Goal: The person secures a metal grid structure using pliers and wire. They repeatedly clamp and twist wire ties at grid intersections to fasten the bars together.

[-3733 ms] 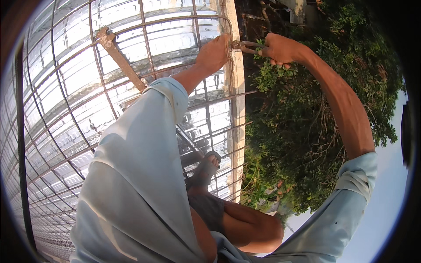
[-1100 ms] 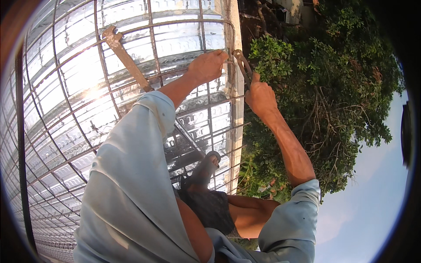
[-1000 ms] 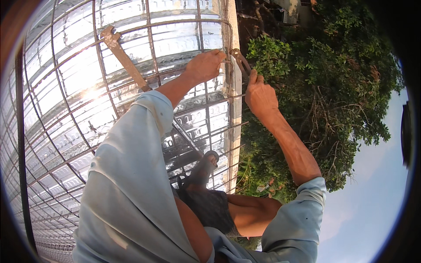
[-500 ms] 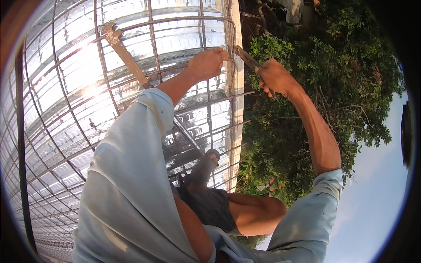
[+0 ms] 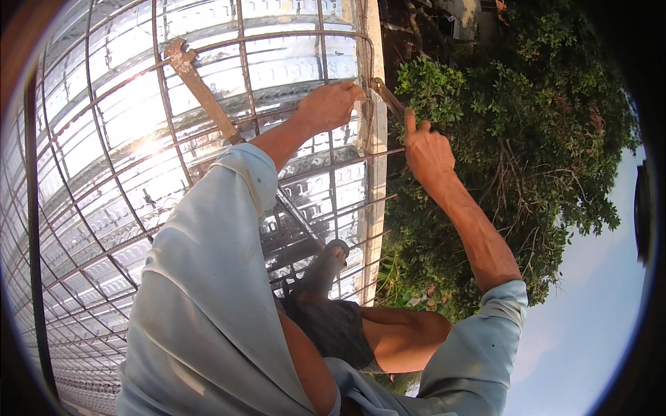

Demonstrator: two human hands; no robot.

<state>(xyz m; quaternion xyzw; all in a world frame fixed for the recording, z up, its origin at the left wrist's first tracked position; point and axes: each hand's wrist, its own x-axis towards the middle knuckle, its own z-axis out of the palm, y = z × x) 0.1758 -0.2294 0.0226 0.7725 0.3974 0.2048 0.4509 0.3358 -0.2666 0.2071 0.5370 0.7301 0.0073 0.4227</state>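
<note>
A pair of dark metal pincers point(image 5: 390, 100) is clamped by the fingers of the right hand point(image 5: 429, 149); its long axis is slanted up-left, its head set at the pale ledge point(image 5: 377, 182), just right of the left hand point(image 5: 329, 105). The left fingers are curled together; what is gripped cannot be told. One pair of pincers, one rusty flat steel tool point(image 5: 207, 100) and two hands are counted.

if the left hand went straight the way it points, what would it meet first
Most likely the bent metal bars along the pale edge strip, just beyond the left hand; the pliers in the right hand look next, though depth is unclear.
</note>
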